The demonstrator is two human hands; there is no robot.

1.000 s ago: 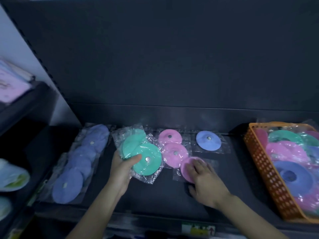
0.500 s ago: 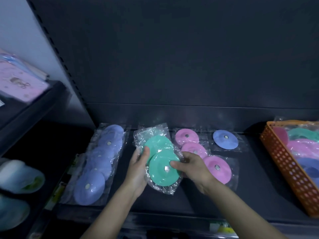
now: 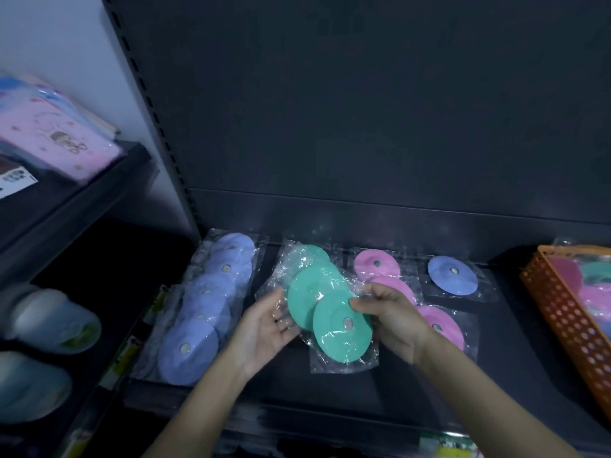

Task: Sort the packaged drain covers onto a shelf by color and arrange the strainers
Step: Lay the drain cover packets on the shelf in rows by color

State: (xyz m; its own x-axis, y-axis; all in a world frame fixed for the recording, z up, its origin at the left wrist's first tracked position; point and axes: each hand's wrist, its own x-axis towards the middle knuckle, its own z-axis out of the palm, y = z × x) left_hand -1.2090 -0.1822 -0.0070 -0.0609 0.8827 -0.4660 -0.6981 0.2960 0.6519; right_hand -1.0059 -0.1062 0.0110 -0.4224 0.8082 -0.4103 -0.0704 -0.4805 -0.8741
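Item: left hand (image 3: pixel 264 322). It was extended from the lower edge with the palm turned up and inward. Its fingers were curled under the clear wrapping at the left edge of the green drain covers (image 3: pixel 310 292), which it gripped.

Item: right hand (image 3: pixel 393 322). It was reached in opposite the left hand. The upper right rim of the nearest green disc was pinched between its thumb and fingertips.

Item: green drain covers. Three were bagged and overlapped in a near-to-far line between the two hands, above the dark shelf (image 3: pixel 347 391).

Item: lilac-blue drain covers (image 3: pixel 205 309). These were laid in an overlapping row just left of the left hand.

Item: pink drain covers (image 3: pixel 377 264). These were lined up behind and beside the right hand.

Item: single blue drain cover (image 3: pixel 453 276). It was placed farther right.

Item: orange basket (image 3: pixel 555 302). It was stood at the far right and held mixed covers.
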